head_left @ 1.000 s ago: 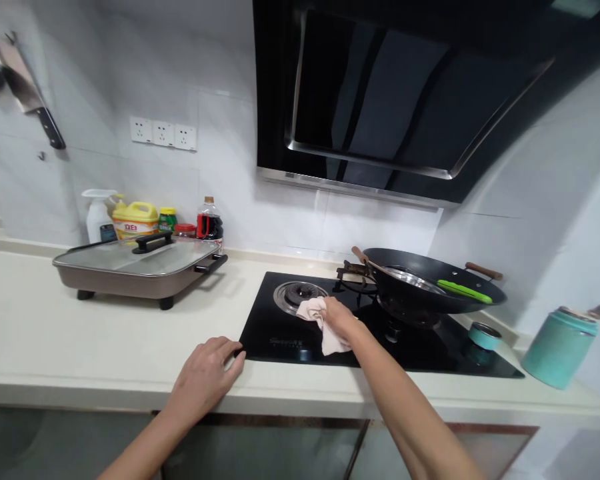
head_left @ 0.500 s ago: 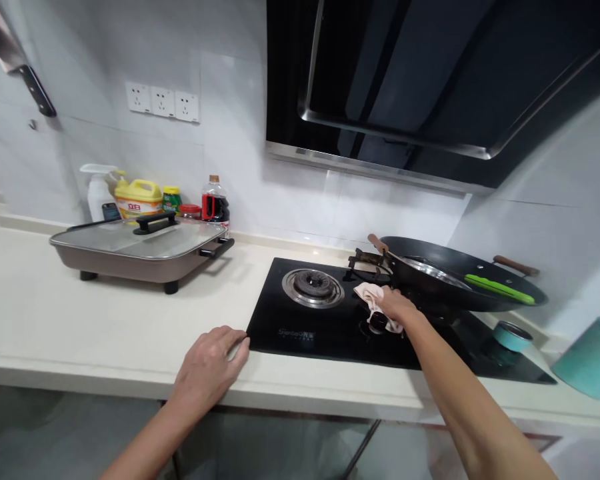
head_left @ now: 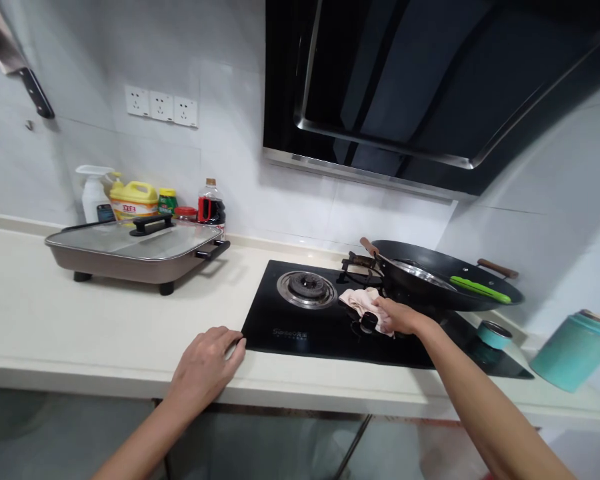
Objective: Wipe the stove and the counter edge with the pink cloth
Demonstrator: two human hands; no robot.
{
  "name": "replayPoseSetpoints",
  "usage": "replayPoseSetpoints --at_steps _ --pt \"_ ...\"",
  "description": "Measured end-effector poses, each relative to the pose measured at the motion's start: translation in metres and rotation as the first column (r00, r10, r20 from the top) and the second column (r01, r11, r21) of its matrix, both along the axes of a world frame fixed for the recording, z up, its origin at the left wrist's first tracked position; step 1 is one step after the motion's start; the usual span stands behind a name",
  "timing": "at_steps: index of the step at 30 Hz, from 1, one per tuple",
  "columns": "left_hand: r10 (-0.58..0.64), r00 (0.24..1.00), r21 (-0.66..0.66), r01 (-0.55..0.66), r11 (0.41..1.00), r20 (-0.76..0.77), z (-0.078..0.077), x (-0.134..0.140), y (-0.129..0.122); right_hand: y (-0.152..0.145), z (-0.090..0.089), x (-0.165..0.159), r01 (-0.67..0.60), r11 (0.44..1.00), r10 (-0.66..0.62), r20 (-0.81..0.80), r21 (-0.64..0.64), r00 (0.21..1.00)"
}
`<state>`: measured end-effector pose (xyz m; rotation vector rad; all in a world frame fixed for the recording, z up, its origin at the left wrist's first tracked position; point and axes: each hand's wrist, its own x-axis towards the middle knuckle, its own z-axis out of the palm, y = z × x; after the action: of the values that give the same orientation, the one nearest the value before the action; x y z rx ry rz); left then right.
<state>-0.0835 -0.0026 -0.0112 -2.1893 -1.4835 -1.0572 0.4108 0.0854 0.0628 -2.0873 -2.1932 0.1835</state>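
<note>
Though near wok [head_left: 445, 259], cloth [head_left: 363, 301] beside knob [head_left: 369, 323].

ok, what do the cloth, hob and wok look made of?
Cloth: soft matte fabric, by its loose folds; fibre can't be told.
Hob: probably glass, glossy black, by its flat sheen and reflections.
Wok: dark metal, likely iron or coated, by its dull sheen; right handle looks like wood, brown and matte.

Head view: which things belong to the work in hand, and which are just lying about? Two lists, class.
In the work: cloth, held in the right hand; black knob, beside the cloth; stove, left hand at its corner.

Lying about: wok, lidded pan, spray bottle, yellow jug, teal canister.
</note>
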Motion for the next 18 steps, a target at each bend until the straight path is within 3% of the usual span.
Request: replayPoseSetpoints --at_steps 7,11,18 --pt "0.025 1.000 -0.008 -0.025 1.000 -0.007 0.001 0.001 -0.001 0.040 0.009 -0.024 0.021 0.993 -0.022 -0.012 -0.112 1.000" --pt "0.037 0.999 -0.012 -0.037 0.999 0.008 0.003 0.002 -0.002 0.052 0.017 -0.049 -0.028 0.988 0.026 -0.009 -0.155 1.000" --pt "0.048 0.998 -0.029 -0.047 0.998 0.027 0.004 0.004 -0.001 0.035 0.018 -0.126 -0.181 0.968 0.185 0.007 -0.176 0.983"
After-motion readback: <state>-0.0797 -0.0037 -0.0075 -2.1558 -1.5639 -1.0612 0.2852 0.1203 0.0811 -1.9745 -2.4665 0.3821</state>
